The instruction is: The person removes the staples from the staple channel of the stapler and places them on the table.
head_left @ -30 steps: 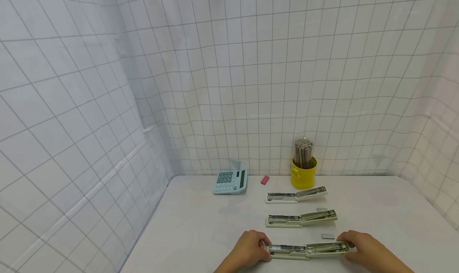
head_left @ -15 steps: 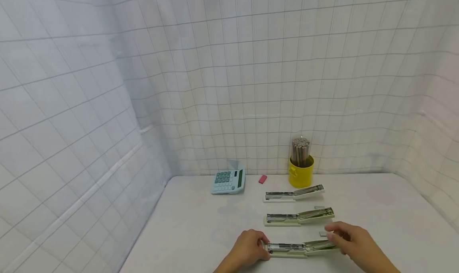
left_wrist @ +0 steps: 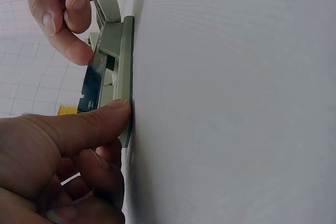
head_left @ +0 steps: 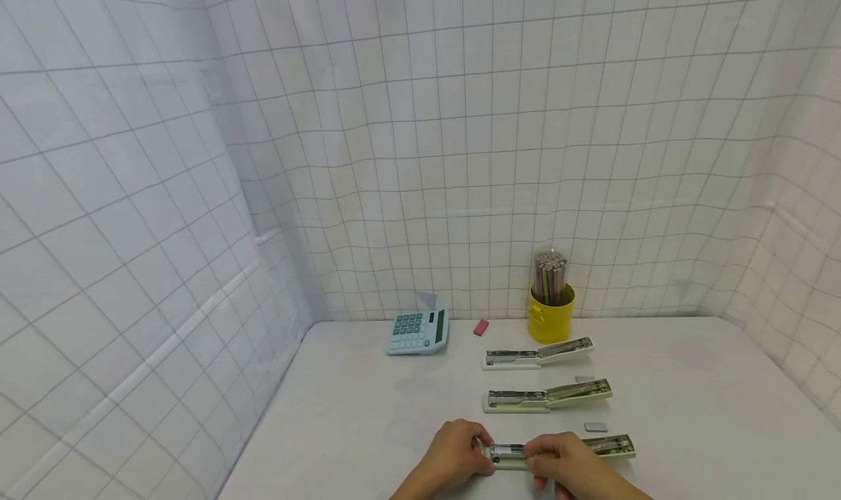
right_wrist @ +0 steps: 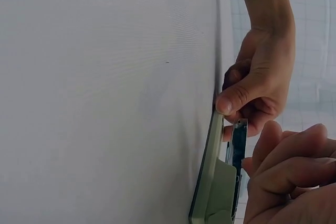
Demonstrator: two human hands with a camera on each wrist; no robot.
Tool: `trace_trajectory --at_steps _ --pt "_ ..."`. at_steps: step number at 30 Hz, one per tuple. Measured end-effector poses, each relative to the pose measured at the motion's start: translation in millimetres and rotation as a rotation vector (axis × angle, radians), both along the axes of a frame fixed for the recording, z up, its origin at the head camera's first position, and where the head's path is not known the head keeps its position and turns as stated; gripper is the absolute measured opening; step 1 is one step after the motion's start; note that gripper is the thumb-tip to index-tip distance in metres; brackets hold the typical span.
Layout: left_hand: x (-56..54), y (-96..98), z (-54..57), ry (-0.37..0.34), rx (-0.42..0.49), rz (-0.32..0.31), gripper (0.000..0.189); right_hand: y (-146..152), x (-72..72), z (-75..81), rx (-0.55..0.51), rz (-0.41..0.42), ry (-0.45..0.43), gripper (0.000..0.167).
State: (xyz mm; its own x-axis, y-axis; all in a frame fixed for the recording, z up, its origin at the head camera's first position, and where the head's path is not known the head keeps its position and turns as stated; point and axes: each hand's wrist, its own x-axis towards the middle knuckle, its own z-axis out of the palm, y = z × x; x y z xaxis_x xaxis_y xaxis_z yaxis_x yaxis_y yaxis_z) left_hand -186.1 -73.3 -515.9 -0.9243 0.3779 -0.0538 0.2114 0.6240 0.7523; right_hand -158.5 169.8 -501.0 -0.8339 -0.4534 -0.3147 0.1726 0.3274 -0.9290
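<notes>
Nearest me lies a pale green stapler (head_left: pixel 611 445), unfolded on the table, its top cover swung back to the right and its metal magazine exposed. My left hand (head_left: pixel 456 449) pinches the left end of its base, thumb along the side in the left wrist view. My right hand (head_left: pixel 565 460) is over the middle of the stapler. In the left wrist view, one right fingertip (left_wrist: pixel 79 53) meets the dark magazine (left_wrist: pixel 94 80) while the other fingers curl loosely, with nothing visible between them. The right wrist view shows the right hand (right_wrist: pixel 294 177) beside the magazine.
Behind lie another unfolded green stapler (head_left: pixel 515 399) and a white one (head_left: pixel 512 358). Small grey staple strips (head_left: pixel 596 427) lie between them. Farther back are a pale blue calculator (head_left: pixel 417 332), a pink eraser (head_left: pixel 481 328) and a yellow cup (head_left: pixel 549 323) beside a bundle of pencils (head_left: pixel 550 277).
My right hand has let go of the front stapler's right end, lifted, and moved left onto its middle. My left hand keeps its pinch on the left end.
</notes>
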Motion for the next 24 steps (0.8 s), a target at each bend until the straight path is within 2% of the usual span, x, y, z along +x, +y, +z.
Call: trace_trajectory --at_steps 8,15,24 --pt "-0.6 0.7 0.4 -0.015 -0.002 0.002 0.021 -9 -2.9 -0.3 -0.042 -0.016 -0.019 0.033" --pt "-1.4 0.3 -0.1 -0.005 0.004 -0.007 0.022 -18 -5.1 -1.8 -0.043 -0.018 0.038 0.038" --pt "-1.8 -0.4 -0.9 -0.020 0.009 -0.008 0.021 -25 -3.8 -2.4 -0.078 -0.011 -0.011 0.043"
